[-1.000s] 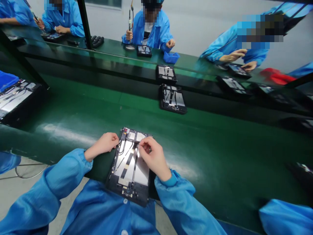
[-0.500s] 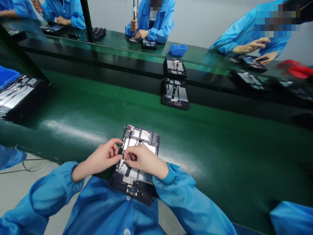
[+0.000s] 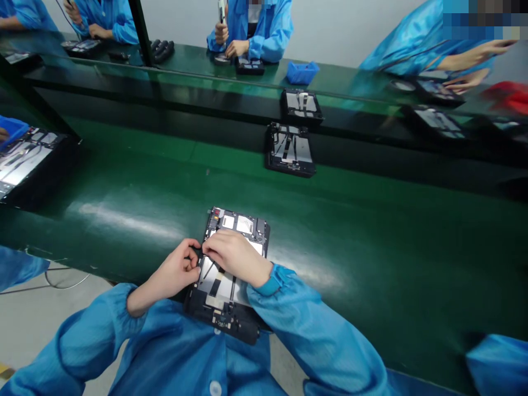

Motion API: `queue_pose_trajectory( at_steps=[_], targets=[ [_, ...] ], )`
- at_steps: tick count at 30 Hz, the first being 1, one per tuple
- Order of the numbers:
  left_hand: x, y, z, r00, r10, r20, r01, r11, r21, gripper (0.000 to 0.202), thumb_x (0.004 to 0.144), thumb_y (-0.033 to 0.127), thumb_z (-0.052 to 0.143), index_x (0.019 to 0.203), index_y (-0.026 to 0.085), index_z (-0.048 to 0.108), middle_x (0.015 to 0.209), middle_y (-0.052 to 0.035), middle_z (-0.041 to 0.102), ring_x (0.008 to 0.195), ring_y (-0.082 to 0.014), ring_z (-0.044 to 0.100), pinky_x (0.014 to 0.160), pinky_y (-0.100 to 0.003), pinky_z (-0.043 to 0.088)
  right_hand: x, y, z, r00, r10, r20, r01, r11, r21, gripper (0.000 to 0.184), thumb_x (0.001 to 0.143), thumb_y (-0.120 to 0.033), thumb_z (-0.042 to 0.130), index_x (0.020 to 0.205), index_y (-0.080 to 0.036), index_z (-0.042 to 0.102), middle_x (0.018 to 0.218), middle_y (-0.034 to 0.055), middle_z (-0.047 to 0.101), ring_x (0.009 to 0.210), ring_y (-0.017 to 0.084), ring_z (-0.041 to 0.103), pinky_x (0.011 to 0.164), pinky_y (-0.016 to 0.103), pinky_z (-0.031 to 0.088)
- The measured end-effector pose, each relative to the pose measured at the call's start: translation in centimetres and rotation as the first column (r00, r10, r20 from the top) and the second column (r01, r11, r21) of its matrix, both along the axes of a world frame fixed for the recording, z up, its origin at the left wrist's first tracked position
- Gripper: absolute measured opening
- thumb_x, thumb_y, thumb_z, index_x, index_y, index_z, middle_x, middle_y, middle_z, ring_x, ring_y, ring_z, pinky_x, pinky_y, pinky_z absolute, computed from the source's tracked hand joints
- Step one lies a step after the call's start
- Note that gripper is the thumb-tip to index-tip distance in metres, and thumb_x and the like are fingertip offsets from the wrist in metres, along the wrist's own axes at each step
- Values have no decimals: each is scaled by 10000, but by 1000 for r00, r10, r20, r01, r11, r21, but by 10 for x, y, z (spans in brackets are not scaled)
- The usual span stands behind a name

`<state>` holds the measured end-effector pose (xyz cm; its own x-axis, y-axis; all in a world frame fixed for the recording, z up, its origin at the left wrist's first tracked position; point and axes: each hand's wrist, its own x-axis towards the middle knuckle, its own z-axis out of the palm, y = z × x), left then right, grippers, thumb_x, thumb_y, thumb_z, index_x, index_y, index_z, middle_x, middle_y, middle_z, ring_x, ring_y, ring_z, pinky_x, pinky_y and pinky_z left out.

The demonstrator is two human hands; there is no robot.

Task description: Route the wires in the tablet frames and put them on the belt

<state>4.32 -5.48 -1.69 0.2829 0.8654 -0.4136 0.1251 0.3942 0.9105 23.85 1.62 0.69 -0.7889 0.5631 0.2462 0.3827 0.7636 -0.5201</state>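
An opened tablet (image 3: 220,294), its silver inner plates, dark strips and small circuit parts exposed, lies at the front edge of the green bench, close to my body. My left hand (image 3: 176,270) is at its left edge, index finger and thumb apart and the other fingers curled, with nothing visible in it. My right hand (image 3: 237,254) reaches over the tablet from the right. Its fingers are pinched together at the upper left edge, hiding whatever they hold there.
A stack of opened tablets (image 3: 291,148) stands on the bench ahead, with another stack (image 3: 303,104) behind it. More opened tablets (image 3: 27,157) are at left under a blue tray (image 3: 12,131). Across the divider are a blue basket (image 3: 302,72) and co-workers at work, one holding a tool (image 3: 221,12).
My right hand has moved slightly up and left along the tablet's edge, its fingers now closer together. My left hand has shifted a little left and down. The view has tilted slightly.
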Motion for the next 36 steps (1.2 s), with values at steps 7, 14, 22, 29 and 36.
queue_pose_trajectory(
  at_steps=[7,14,22,29,36],
  targets=[
    [0,7,7,999,-17,-49,13,997,-71,397,729,116,585,1082,211,432,739,95,449,505,-34,457,488,-162,384,0,1,-2,999,-29,-17,29,998,48,116,968,-186,527,891,-190,613,811,32,655,780,176,560,731,287,415],
    [-2,8,7,998,-46,-48,43,997,-66,422,728,149,606,1107,218,433,748,94,457,513,-39,472,483,-160,378,1,2,-4,998,-23,-53,25,999,39,120,976,-191,519,901,-189,613,822,36,657,785,170,570,742,288,422],
    [10,22,6,987,77,-138,-72,997,38,322,682,107,577,984,174,489,645,97,421,524,-47,411,491,-153,336,4,4,-9,997,-40,-71,40,999,-5,99,966,-184,529,922,-194,616,854,45,666,825,181,582,783,293,431],
    [7,27,6,999,31,-43,-30,999,20,309,751,185,601,1020,198,449,768,80,479,478,-26,437,446,-162,343,4,6,-12,996,-44,-82,44,999,2,93,957,-175,541,914,-192,621,853,46,665,820,183,581,779,294,430],
    [11,26,8,996,51,-73,-51,999,6,248,746,178,569,955,200,436,736,88,481,449,-27,436,421,-163,321,5,8,-12,994,-58,-97,57,998,-15,64,946,-174,564,910,-189,616,842,42,660,811,179,571,766,285,429]
  ],
)
